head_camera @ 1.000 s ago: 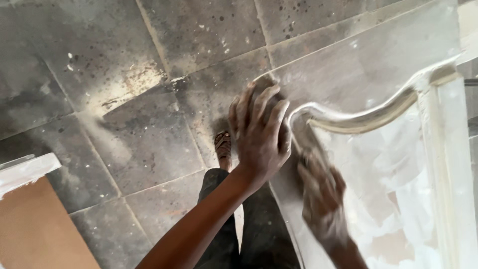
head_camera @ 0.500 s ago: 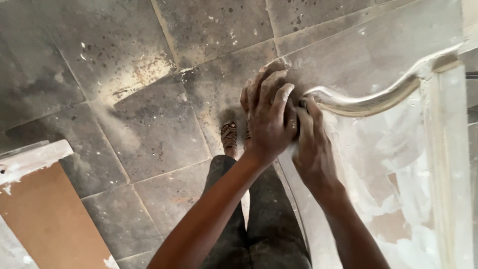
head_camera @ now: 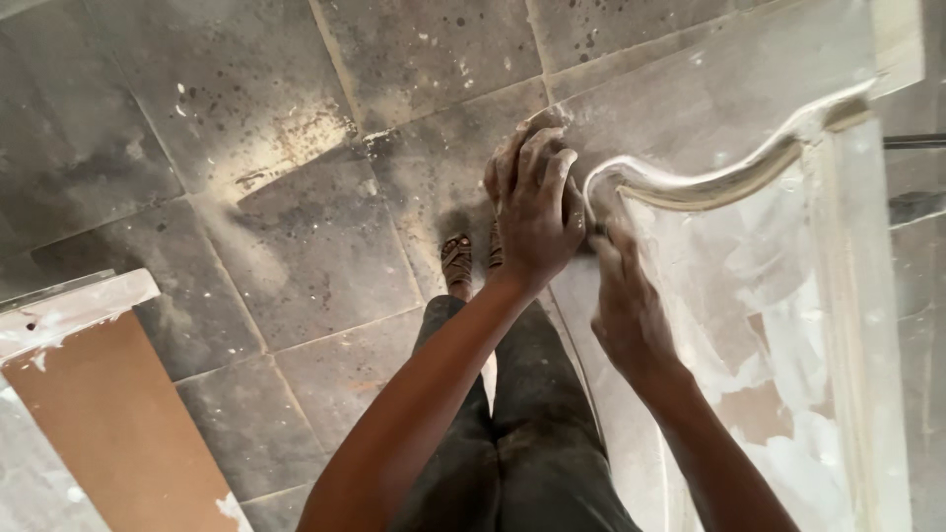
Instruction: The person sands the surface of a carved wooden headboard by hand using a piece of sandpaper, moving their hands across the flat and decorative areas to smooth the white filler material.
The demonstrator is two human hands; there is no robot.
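Note:
A tall wooden panel (head_camera: 788,325), smeared with white filler, stands upright in front of me at the right. A curved raised moulding (head_camera: 709,182) runs across its upper part. My left hand (head_camera: 532,207) is curled over the panel's left edge, just beside the end of the moulding. Right below it, my right hand (head_camera: 626,305) presses against the panel face, its dusty fingertips at the moulding's left end. Whether something lies under those fingers is hidden. My dark trousers (head_camera: 512,424) and a sandalled foot (head_camera: 457,264) show beneath.
The floor is grey stone tiles (head_camera: 296,227) speckled with white dust. At the lower left lies a brown board (head_camera: 118,414) with a white-filled edge. A dark bar (head_camera: 916,141) crosses at the far right behind the panel.
My right hand has slid up the panel face from lower down to the moulding's left end, close under my left hand. The left hand stays on the edge.

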